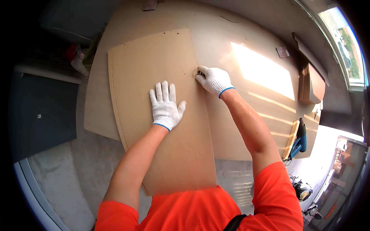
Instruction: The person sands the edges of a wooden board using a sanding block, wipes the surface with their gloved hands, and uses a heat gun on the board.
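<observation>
Board [181, 142] lies under L hand [167, 112], fingers [165, 91] spread, pressed flat on it. R hand [214, 80], beyond L fingertips to the R, pinches small dark item [199, 72] at board's edge, thumb + fingers nearly together; glove [219, 81] mostly hides it, can't ID. Board's near edge, below fingers, partly behind orange shirt [189, 210].

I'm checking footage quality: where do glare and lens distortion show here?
Head view: sunlight burns out a patch of the tabletop, right of the right hand, with thinner stripes below; same view: edges of the panel bow, and the corners fall black.
</observation>
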The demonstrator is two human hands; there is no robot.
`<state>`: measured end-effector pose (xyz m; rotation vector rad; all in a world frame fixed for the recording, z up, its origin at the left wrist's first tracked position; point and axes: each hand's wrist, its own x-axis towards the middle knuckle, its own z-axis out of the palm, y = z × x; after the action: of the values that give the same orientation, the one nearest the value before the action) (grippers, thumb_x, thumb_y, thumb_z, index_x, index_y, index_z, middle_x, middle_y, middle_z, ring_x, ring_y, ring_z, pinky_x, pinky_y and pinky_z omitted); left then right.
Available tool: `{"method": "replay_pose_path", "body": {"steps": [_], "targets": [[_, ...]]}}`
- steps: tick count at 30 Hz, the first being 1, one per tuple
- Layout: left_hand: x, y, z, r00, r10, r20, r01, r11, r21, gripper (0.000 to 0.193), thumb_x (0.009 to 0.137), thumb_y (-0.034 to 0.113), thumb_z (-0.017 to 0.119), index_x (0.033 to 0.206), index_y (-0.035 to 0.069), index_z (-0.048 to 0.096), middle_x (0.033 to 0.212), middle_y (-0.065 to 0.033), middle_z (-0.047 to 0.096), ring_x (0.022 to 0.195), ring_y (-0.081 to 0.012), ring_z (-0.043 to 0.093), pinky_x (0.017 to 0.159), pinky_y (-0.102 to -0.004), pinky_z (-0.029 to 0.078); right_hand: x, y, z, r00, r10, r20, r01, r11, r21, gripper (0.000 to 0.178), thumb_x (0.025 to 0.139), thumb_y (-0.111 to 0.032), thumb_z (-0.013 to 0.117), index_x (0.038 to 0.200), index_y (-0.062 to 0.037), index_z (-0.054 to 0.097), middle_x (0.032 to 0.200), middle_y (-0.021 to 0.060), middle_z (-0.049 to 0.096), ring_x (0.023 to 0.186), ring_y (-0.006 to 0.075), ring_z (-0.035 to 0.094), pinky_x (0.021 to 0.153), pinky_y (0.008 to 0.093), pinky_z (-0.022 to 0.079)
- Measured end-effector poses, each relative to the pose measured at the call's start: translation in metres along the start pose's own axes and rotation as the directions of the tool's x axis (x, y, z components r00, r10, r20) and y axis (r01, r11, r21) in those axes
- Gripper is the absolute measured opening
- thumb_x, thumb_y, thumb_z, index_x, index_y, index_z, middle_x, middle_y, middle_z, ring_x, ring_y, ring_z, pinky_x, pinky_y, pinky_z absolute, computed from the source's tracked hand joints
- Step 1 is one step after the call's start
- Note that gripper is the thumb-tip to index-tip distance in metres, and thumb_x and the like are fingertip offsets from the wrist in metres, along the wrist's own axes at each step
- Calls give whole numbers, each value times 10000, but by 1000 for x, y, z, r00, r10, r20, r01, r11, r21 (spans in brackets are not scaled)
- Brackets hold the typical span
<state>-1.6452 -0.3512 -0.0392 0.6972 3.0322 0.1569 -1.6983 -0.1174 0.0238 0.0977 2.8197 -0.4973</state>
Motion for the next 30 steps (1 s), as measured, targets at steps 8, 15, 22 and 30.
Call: {"method": "replay_pose_path", "body": {"steps": [8, 15, 22, 30], "targets": [[0, -3, -2, 1000, 10, -1, -10, 999, -47, 878, 914, 535, 629, 1560, -20, 414, 1655, -284, 306, 1545, -491, 227, 1244, -674, 140, 77, -5, -22, 999, 31, -14, -31, 999, -12, 370, 995, -410, 541, 1196, -165, 731, 1066, 133, 769, 1015, 365, 714, 889, 465, 569], [1, -1, -7, 1000, 21, 16, -20, 995, -97, 880, 904, 528, 641, 1559, -16, 417, 1641, -294, 318, 1534, -497, 240, 1240, -678, 142, 138, -5, -37, 998, 34, -54, -35, 999, -26, 407, 987, -426, 531, 1242, -177, 728, 1179, 135, 754, 1113, 366, 693, 952, 467, 554], [-1, -4, -3, 1000, 22, -18, -24, 992, -123, 861, 905, 536, 628, 1534, -23, 449, 1634, -301, 322, 1528, -502, 245, 1237, -681, 137, 189, -7, -45, 994, 28, -108, -25, 999, 22, 436, 979, -435, 544, 1272, -162, 715, 1246, 150, 733, 1176, 368, 670, 997, 465, 535], [1, -5, -1, 998, 32, -49, -40, 985, -166, 866, 896, 531, 644, 1529, -25, 445, 1635, -296, 325, 1533, -497, 237, 1239, -677, 136, 216, 13, -7, 916, 204, -344, 23, 832, 554, 517, 943, -439, 648, 1277, -49, 714, 1196, 184, 749, 1113, 323, 706, 971, 396, 534]]}}
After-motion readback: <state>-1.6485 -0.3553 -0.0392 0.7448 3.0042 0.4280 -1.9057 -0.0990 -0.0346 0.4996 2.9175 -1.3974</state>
